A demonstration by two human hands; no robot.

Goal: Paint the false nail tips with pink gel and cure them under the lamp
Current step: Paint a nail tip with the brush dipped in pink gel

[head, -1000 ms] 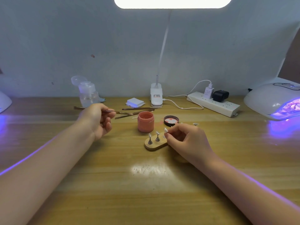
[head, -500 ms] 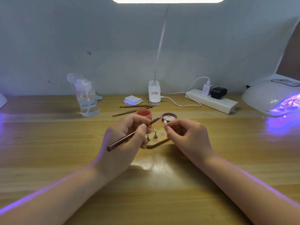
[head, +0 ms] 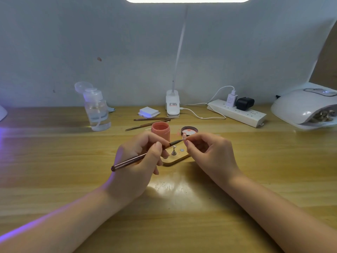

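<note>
A person sits at a wooden table [head: 54,179], both bare forearms reaching toward its middle. The left hand [head: 138,161] grips a thin brown brush [head: 135,160] like a pen, its handle slanting back toward the left and its bristle end pointing right. The right hand [head: 209,154] pinches a small nail tip [head: 184,136] between thumb and forefinger, raised just above the table, and the brush's bristles meet that tip. Directly beneath the hands lies a small wooden holder [head: 177,158], partly hidden by the left hand, with one metal stand [head: 173,151] upright on it and a bare round metal disc [head: 181,150] beside that. Just behind the hands stand an open pink gel jar [head: 160,131] and its lid [head: 189,130], lying inside-up to the jar's right. Toward the table's far edge sit a clear pump bottle [head: 95,110] at the left, two more thin tools [head: 147,123], a stack of white pads [head: 148,112], a clip lamp base [head: 172,105] and a white power strip [head: 237,113]. A white curing lamp [head: 302,106] rests by the far right corner.
</note>
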